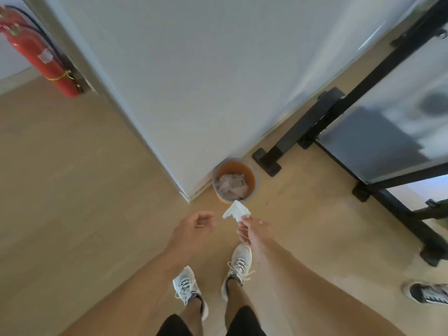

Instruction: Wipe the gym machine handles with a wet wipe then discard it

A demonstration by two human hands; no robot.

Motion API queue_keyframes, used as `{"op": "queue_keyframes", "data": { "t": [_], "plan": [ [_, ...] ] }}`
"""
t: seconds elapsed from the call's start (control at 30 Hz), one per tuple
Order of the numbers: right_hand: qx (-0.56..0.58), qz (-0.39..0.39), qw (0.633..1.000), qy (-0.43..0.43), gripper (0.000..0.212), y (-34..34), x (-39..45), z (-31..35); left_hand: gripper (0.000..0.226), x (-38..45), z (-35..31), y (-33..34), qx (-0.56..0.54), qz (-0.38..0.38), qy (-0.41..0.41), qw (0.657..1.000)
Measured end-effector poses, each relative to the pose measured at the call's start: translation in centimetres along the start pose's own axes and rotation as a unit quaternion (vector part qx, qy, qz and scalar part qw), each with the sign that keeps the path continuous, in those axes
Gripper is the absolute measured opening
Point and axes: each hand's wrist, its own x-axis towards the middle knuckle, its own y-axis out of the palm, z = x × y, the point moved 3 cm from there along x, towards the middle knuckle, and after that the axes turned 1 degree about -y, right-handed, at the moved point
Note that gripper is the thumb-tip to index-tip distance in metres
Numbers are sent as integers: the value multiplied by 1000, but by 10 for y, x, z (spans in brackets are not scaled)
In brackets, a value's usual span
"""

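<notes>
A crumpled white wet wipe [236, 211] hangs from the fingertips of my right hand [253, 227], just in front of the near rim of a small orange bin [251, 174]. The bin stands on the floor at the corner of a white wall and holds several used wipes. My left hand [194, 227] hovers to the left of the wipe with loosely curled fingers and nothing in it. The black frame of the gym machine [368, 98] rises at the right; its handles are out of view.
A red fire extinguisher [36, 52] hangs on the wall at the upper left. The machine's black base feet [266, 161] lie right of the bin. Another person's dark shoe [426, 293] shows at the right edge. My own white shoes [238, 263] stand on the wooden floor.
</notes>
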Motion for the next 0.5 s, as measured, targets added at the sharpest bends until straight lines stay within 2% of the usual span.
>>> {"op": "queue_keyframes", "data": {
  "t": [0.2,0.3,0.43,0.5],
  "plan": [
    [54,-51,996,46,9,22,120,11,24,94,24,21,0,13,-25,1000],
    [72,-52,995,53,17,33,169,18,26,131,31,29,11,18,-26,999],
    [65,-21,995,77,41,45,205,22,31,158,36,31,12,22,-34,999],
    [35,-13,995,92,42,48,208,15,33,161,35,29,-3,8,-37,999]
  ]
}}
